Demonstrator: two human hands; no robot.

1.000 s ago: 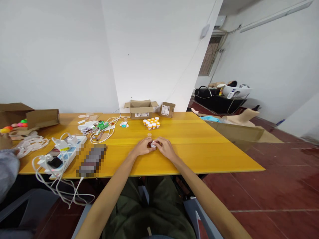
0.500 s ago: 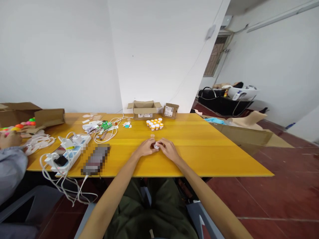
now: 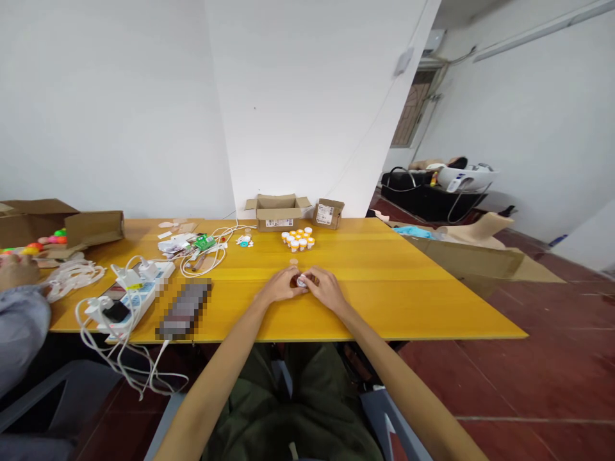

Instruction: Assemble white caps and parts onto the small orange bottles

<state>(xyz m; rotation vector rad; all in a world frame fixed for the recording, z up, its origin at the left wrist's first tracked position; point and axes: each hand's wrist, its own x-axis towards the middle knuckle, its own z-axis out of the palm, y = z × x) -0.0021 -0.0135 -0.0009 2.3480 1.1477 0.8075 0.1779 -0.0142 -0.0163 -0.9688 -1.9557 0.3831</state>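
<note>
My left hand (image 3: 282, 285) and my right hand (image 3: 325, 287) meet over the middle of the table (image 3: 398, 288). Between their fingertips is a small round white container (image 3: 302, 281), its top facing up; the fingers partly cover it. The left fingers curl around its left side, while the right fingers pinch it from the right. Just beyond lies a small pale disc (image 3: 293, 262). Farther back stands a cluster of several small white containers with orange-yellow parts (image 3: 298, 239).
An open cardboard box (image 3: 277, 219) and a smaller carton (image 3: 328, 213) stand against the wall. Leftward are a power strip (image 3: 144, 291) with tangled white cables, a pixelated phone (image 3: 185, 308) and small packets (image 3: 204, 241). Another person's hand (image 3: 19, 272) is by colourful balls at far left.
Both my hands keep nearly the same place and grip on the container, with only slight finger movement. The view shifts slightly.
</note>
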